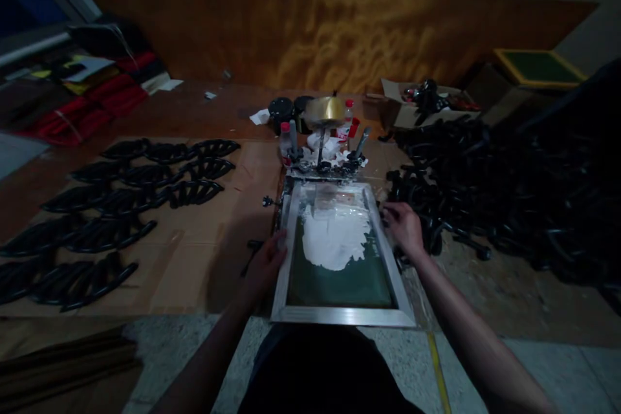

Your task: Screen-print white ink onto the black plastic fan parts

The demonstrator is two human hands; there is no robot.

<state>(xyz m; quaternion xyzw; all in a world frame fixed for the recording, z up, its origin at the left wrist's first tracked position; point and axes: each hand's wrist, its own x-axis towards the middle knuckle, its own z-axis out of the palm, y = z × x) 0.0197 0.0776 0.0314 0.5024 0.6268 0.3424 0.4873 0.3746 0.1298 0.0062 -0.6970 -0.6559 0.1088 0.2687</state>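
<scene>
A silk-screen printing frame point(339, 315) with a silver metal border lies in front of me. Thick white ink point(334, 239) covers the upper part of its green mesh point(334, 288). My left hand point(266, 264) is at the frame's left side, its fingertips by the metal edge; dim light and blur hide how they close. Beside the right edge, my right hand point(405, 229) has thumb and fingers pinched together; what is between them cannot be made out. A clamp stand point(323, 168) smeared with white stands at the frame's far end. What lies under the frame is hidden.
Rows of black curved, ribbed parts point(101, 226) lie on cardboard point(194, 265) at left. A large heap of black parts point(466, 174) fills the right. Bottles point(285, 142), dark tubs point(281, 110) and an open carton point(412, 113) stand behind. Red cloth bundles point(92, 110) lie far left.
</scene>
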